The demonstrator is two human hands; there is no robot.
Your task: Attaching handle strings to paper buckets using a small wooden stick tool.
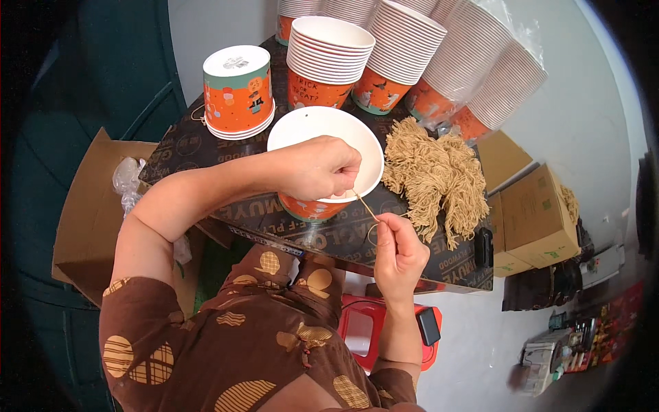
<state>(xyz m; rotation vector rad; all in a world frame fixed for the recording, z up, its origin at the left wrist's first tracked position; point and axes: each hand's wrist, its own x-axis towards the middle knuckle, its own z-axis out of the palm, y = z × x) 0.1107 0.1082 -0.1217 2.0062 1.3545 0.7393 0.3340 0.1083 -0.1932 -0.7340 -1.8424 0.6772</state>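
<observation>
An orange paper bucket (360, 141) with a white inside stands upright in front of me on the dark table. A small hole shows in its far wall. My left hand (322, 168) reaches over its opening, fingers pinched on a thin tan string (367, 206) by the near right rim. From there the string runs taut down to my right hand (400, 257), which grips it between thumb and fingers. A small loop of it hangs beside the right thumb. What the left fingertips do at the rim is partly hidden by the hand.
Right of the bucket lies a heap of tan strings (439, 178). Stacked paper buckets (329, 58) line the table's back, some in plastic wrap. An upside-down stack (238, 103) stands left. Cardboard boxes (539, 220) flank the table; a red stool (364, 323) is below.
</observation>
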